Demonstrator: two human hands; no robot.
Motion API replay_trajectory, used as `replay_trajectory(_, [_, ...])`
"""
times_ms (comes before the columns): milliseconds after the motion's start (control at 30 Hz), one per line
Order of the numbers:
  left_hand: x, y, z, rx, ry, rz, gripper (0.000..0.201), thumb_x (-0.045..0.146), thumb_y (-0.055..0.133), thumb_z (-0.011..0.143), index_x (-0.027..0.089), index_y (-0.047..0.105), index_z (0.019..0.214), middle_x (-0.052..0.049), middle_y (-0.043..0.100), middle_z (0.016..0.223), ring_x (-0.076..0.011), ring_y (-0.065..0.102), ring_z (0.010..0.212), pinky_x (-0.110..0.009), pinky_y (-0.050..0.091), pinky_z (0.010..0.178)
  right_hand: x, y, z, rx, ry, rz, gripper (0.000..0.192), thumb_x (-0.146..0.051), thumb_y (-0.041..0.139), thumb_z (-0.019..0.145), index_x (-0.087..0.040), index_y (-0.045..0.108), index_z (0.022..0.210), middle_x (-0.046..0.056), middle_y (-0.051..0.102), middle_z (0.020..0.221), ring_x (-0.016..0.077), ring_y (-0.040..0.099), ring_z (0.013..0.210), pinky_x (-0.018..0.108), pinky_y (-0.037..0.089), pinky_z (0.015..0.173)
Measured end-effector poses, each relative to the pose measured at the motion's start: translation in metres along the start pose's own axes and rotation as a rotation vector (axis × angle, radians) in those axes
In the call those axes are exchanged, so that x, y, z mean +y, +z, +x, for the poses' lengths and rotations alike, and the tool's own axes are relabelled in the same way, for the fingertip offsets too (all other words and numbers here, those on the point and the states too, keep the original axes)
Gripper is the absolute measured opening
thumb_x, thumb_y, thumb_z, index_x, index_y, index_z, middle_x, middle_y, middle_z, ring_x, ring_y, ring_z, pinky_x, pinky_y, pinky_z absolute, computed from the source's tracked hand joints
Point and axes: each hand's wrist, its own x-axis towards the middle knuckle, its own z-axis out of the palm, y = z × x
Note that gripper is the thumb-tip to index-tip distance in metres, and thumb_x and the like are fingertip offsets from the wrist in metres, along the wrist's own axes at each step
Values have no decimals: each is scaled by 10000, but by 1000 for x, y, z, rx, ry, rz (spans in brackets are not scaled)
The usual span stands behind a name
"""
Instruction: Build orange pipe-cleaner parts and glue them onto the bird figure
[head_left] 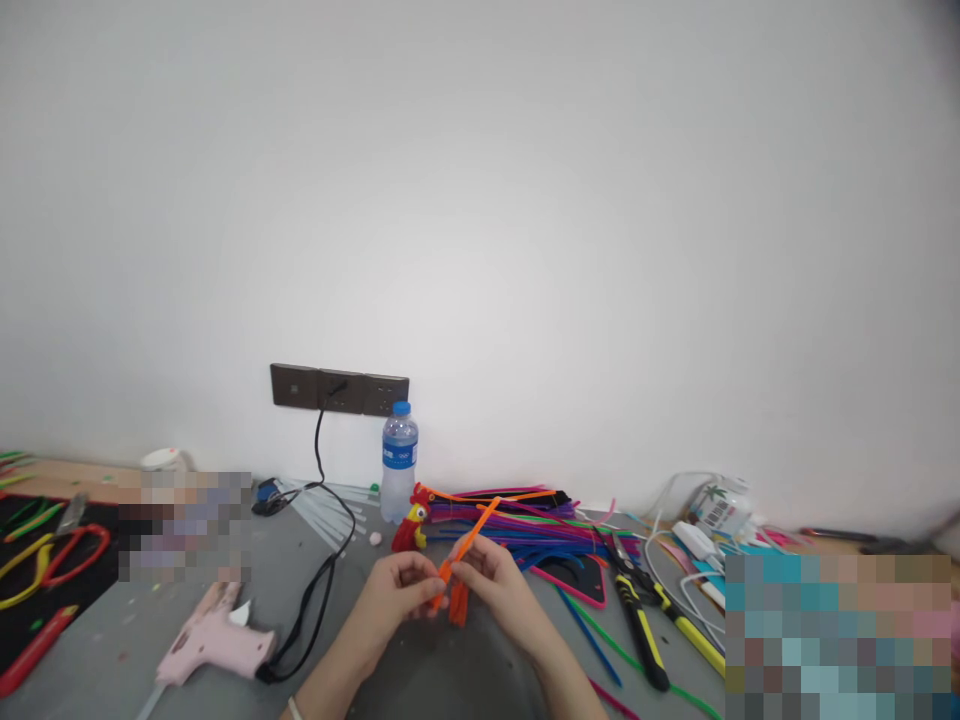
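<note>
Both my hands meet low in the middle of the view over a grey table (pixel 112 640). My left hand (pixel 394 592) and my right hand (pixel 496 580) pinch an orange pipe cleaner (pixel 459 585) between them. Its free end sticks up and to the right, and a bent orange part hangs below my fingers. Just behind my hands stands a small red and yellow pipe-cleaner rooster (pixel 411 522). A heap of coloured pipe cleaners (pixel 525 520) lies behind my right hand.
A pink glue gun (pixel 214 640) lies at the left, its black cord running to a wall socket strip (pixel 339 390). A water bottle (pixel 399 462) stands by the wall. Yellow-handled cutters (pixel 641 610) lie at the right, red-handled scissors (pixel 71 550) at the far left.
</note>
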Motion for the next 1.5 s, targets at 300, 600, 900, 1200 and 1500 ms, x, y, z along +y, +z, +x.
replay_trajectory(300, [1, -1, 0, 0, 0, 48, 409, 447, 857, 514, 138, 622, 641, -12, 672, 559, -115, 559, 493, -220, 404, 516, 5, -1, 2, 9, 20, 15, 327, -437, 787, 688, -169, 623, 776, 4, 623, 680, 149, 592, 620, 257, 456, 592])
replay_trajectory(600, [0, 0, -1, -8, 5, 24, 390, 425, 854, 534, 142, 615, 653, -6, 666, 572, -125, 571, 519, -236, 430, 549, 4, 0, 3, 75, -39, -55, 302, -432, 786, 684, -173, 639, 736, -1, 598, 652, 146, 569, 603, 261, 448, 582])
replay_trajectory(900, [7, 3, -4, -30, 19, 40, 384, 423, 856, 524, 143, 618, 635, -5, 675, 539, -116, 549, 483, -225, 396, 526, 2, -2, 2, 66, -30, -71, 285, -388, 796, 678, -164, 634, 746, -3, 606, 654, 138, 556, 597, 254, 432, 585])
replay_trajectory(1200, [5, 1, -2, -20, 8, 32, 377, 418, 854, 531, 144, 616, 634, -1, 665, 537, -121, 560, 485, -223, 396, 523, -2, -1, 0, 81, -90, -136, 260, -398, 758, 717, -176, 625, 737, -2, 565, 672, 141, 534, 594, 263, 429, 570])
replay_trajectory(1500, [9, 2, -5, -26, 27, 73, 392, 447, 852, 519, 145, 627, 626, -14, 684, 535, -120, 557, 476, -219, 391, 511, -3, -6, -2, 86, -182, -400, 127, -298, 678, 785, -181, 660, 739, 29, 626, 718, 179, 560, 661, 287, 436, 613])
